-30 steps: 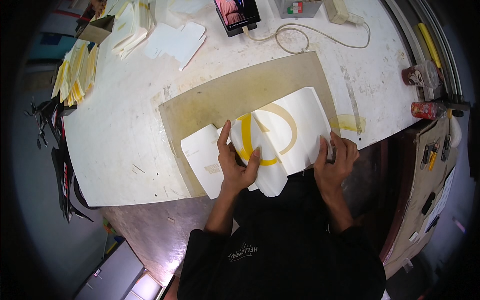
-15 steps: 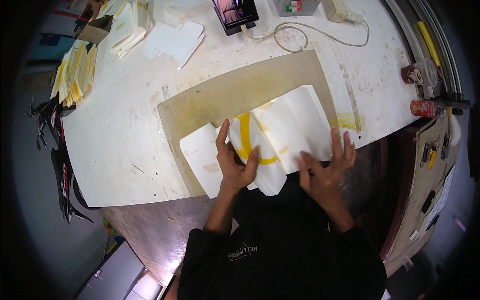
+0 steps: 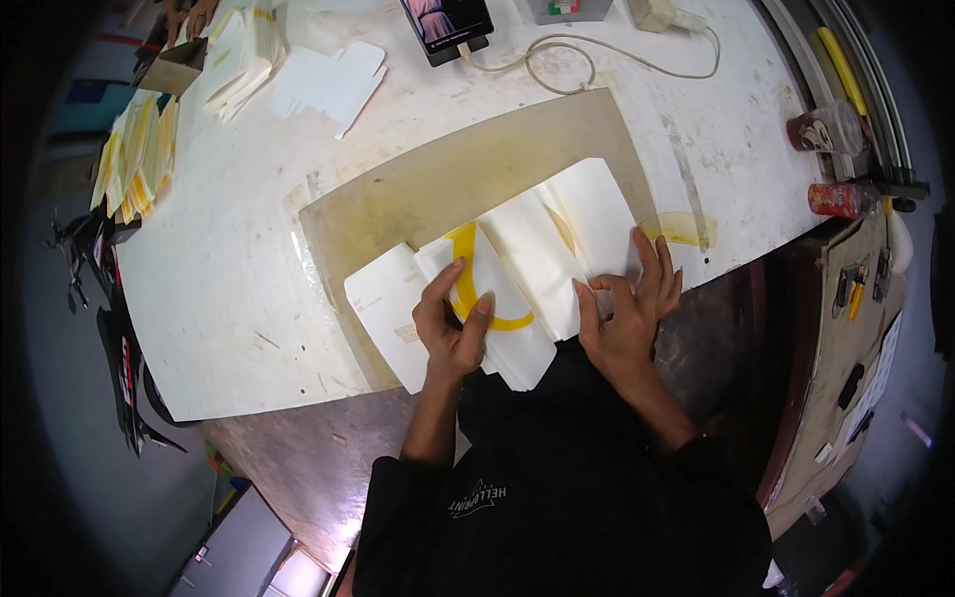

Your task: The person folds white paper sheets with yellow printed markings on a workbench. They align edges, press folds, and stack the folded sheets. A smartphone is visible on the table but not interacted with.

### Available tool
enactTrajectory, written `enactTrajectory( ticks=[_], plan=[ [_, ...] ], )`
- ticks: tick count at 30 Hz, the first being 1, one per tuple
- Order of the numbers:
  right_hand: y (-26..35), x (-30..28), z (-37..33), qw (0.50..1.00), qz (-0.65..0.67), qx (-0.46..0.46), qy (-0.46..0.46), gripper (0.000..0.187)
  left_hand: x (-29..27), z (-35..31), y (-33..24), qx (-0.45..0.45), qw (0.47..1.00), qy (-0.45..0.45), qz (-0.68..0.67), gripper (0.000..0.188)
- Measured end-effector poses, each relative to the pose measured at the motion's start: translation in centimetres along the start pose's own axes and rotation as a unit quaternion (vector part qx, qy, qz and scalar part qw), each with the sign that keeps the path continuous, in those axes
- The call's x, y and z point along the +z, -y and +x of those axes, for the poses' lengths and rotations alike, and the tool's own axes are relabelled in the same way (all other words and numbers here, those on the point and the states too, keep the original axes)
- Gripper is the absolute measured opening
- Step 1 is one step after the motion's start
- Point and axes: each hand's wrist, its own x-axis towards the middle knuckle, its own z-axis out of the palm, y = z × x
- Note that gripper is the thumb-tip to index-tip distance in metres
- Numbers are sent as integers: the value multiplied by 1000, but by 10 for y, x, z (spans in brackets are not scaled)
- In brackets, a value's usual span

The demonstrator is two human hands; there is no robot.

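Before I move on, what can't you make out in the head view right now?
In the head view:
White paper stack: its underside, hidden by its upper layers.
Left hand: whatever lies beneath its palm, hidden by the hand itself.
Right hand: whether it pinches the paper or only touches it, too small to tell.
Phone: its upper end, cut off by the top edge.

Sheets (image 3: 525, 244) wht w/ curved yel band (image 3: 465, 242); mat (image 3: 477, 149) tan; tabletop (image 3: 219, 269) wht w/ brn scuffs.
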Motion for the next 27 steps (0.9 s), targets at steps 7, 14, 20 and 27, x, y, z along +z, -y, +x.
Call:
enactTrajectory(
  ticks=[7, 14, 20, 27],
  plan=[
    [30, -8, -24, 987, 88, -132, -29, 15, 5, 14, -8, 56, 992, 36, 111, 29],
    [4, -13, -15, 988, 94, -74, -94, 23, 4, 10, -5, -18, 991, 48, 123, 35],
    [-28, -12, 8, 990, -65, -31, -124, 41, 16, 15, -21, -41, 999, 2, -18, 86],
    [-29, -7, 1, 980, -77, -74, -166, 26, 12, 12, -16, -53, 998, 24, -23, 89]
  ],
)
